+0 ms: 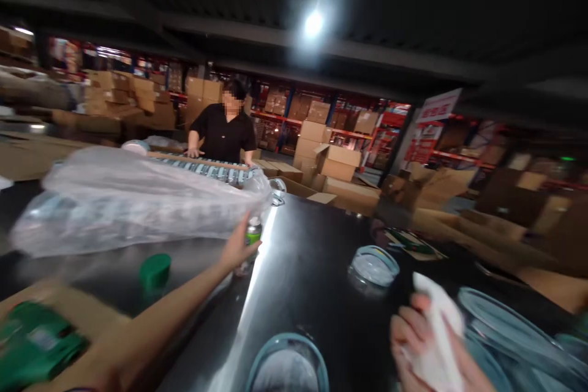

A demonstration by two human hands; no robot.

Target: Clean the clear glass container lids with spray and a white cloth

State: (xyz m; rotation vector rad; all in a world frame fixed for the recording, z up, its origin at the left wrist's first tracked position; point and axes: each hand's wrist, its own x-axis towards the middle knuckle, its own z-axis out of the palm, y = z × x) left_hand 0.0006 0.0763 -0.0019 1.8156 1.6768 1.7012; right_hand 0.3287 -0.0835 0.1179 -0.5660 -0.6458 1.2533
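Observation:
My left hand [237, 245] reaches far forward across the dark table [316, 257] and closes round a small bottle with a green label [252, 234], right below the edge of a big clear plastic bag [133, 199] of wrapped goods. My right hand [420, 343] is near the bottom right, fingers curled on a crumpled white cloth [436, 324]. A clear glass jar [373, 268] stands ahead of that hand. The picture is blurred by motion.
A green cap [155, 271] lies on the table at left, a green packet [34, 343] on cardboard at the bottom left. Glass lids or bowls [505, 331] crowd the right. A person in a black shirt [225, 131] stands at the far side. Cardboard boxes [335, 162] fill the background.

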